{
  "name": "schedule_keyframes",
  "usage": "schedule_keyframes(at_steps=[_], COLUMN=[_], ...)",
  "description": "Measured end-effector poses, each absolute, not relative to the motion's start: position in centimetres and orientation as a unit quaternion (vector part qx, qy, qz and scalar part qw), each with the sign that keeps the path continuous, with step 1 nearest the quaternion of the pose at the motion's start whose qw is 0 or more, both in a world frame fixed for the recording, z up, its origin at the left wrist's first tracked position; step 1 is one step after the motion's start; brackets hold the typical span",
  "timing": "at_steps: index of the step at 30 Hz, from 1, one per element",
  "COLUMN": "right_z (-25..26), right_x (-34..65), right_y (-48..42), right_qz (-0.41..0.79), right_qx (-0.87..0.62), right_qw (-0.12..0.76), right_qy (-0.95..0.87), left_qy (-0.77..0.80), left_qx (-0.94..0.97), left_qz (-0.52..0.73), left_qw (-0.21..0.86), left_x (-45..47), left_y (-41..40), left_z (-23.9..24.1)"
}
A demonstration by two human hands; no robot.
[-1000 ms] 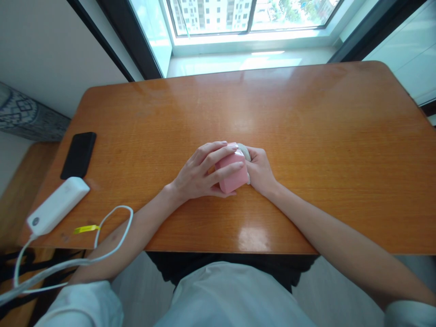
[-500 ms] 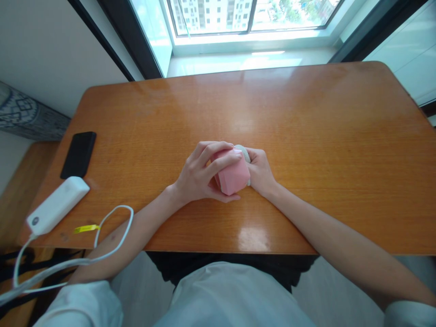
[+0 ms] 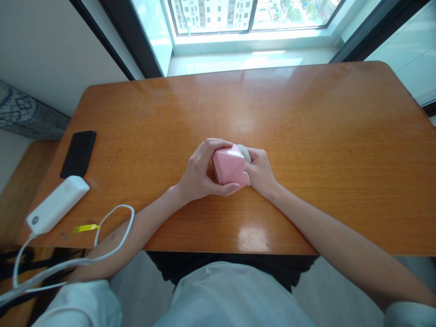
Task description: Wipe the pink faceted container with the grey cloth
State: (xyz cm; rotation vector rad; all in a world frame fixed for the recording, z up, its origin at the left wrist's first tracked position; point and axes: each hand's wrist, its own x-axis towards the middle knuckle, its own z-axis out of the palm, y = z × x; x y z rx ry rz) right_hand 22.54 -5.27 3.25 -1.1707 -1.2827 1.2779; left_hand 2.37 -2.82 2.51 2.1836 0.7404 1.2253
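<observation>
Over the middle of the table, a glossy pink faceted object [image 3: 230,165] is between my two hands; its exact kind does not show. My left hand [image 3: 200,170] wraps round its left side, with the fingers along the far edge and the thumb along the near edge. My right hand [image 3: 261,170] is closed at its right side on a pale grey-green rounded piece [image 3: 244,153] that lies against the pink object. Most of that piece is hidden behind the pink object and my fingers, so I cannot tell whether the two are joined.
On the left of the brown wooden table [image 3: 306,136] lie a black phone [image 3: 78,153] and a white power bank [image 3: 57,205]. From it a white cable [image 3: 116,247] with a yellow tag [image 3: 86,228] loops across my left forearm. A window [image 3: 252,18] is beyond the far edge.
The pink object has turned, so a different face with a pointed ridge shows. My left fingers have shifted from its top to its far edge. My right hand stays nearly in place.
</observation>
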Motion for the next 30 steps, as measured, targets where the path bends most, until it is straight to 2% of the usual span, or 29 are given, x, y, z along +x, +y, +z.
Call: schedule_keyframes(at_steps=[5,11,14,30], right_z=[3.4,3.2,3.1,3.4], right_x=[22.5,22.7,22.7,22.5], right_y=[-5.1,-5.2,-5.2,-5.2], right_qz=[0.528,0.536,0.529,0.521], right_qx=[-0.476,-0.478,-0.475,-0.473], right_qw=[0.468,0.453,0.455,0.465], right_qy=[-0.525,-0.529,-0.536,-0.538], left_qy=[0.244,0.174,0.158,0.201], left_qx=[0.818,0.893,0.902,0.859], left_qz=[0.469,0.412,0.402,0.46], left_qw=[0.229,0.044,-0.003,0.102], left_x=[2.4,1.8,1.5,2.4], left_y=[-2.8,-2.7,-2.7,-3.3], left_z=[1.5,1.2,1.2,2.9])
